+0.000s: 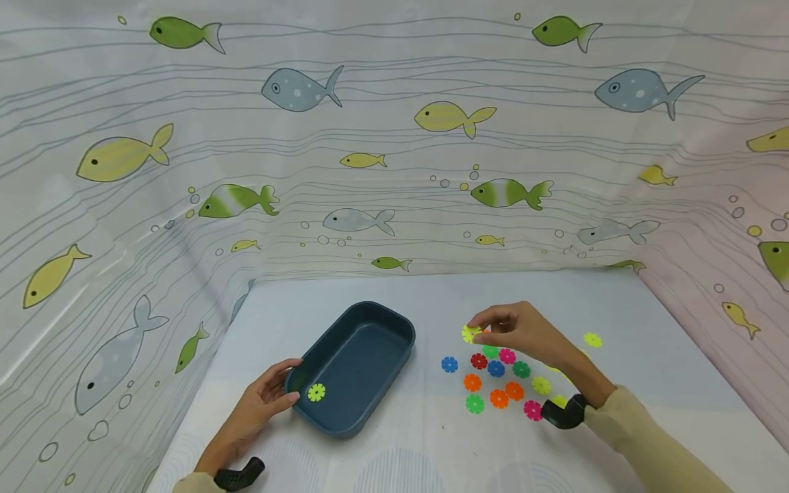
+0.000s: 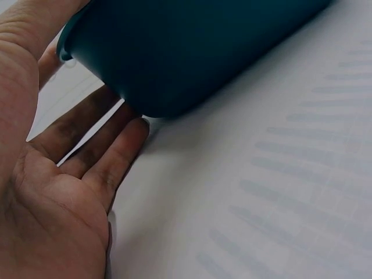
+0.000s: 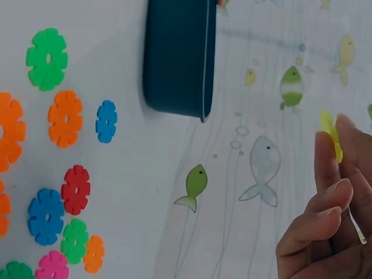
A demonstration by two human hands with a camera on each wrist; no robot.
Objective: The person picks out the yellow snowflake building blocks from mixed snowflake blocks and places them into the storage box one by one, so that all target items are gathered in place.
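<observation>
A yellow notched plastic disc [image 3: 331, 135] is pinched between thumb and fingertips of my right hand [image 1: 514, 330], raised over the right side of the table. In the right wrist view the disc shows edge-on. My left hand [image 1: 261, 400] holds the near left end of a dark blue rectangular bin [image 1: 385, 376], with the thumb at the rim. The left wrist view shows its other fingers [image 2: 116, 157] against the bin's outer wall and low edge. One yellow-green disc [image 1: 316, 392] lies inside the bin, near the left hand.
Several loose notched discs lie right of the bin: blue [image 1: 449, 364], red [image 1: 479, 361], orange [image 1: 498, 398], green [image 1: 474, 403] and pink [image 1: 533, 410]. A lone yellow disc [image 1: 593, 339] sits farther right. Fish-printed curtain [image 1: 364, 192] encloses the white table [image 1: 431, 452] at back and sides.
</observation>
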